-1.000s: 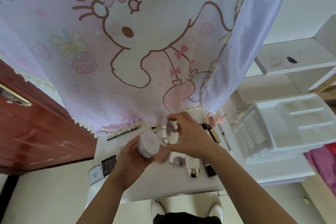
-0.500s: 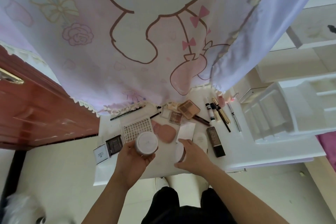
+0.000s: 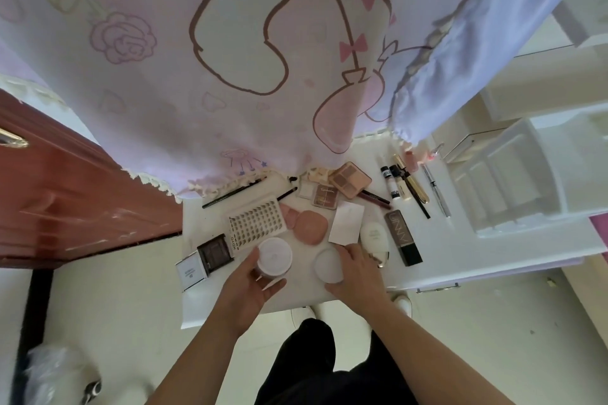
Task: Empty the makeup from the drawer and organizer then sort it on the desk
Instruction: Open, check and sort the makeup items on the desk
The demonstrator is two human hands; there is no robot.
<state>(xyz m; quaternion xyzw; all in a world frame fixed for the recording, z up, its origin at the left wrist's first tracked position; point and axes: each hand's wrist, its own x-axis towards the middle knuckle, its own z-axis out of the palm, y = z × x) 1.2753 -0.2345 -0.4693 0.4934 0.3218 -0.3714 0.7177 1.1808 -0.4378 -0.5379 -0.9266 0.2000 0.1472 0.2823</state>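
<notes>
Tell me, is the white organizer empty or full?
Empty, as far as shows: the compartments of the organizer that are in view are bare white, while the makeup lies spread on the desk.

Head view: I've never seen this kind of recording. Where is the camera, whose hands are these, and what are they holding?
There is no machine: a person works with bare hands, and the one camera sits on their head, looking down, so the arms enter from below. The left hand holds a round white jar. The right hand grips a flat round white disc, perhaps its lid, at the white desk. Makeup lies spread there: a pink puff, a white tray of false lashes, a brown eyeshadow palette, a dark rectangular tube, slim pens. A white plastic organizer stands at the right; a pink cartoon cloth hangs above.
</notes>
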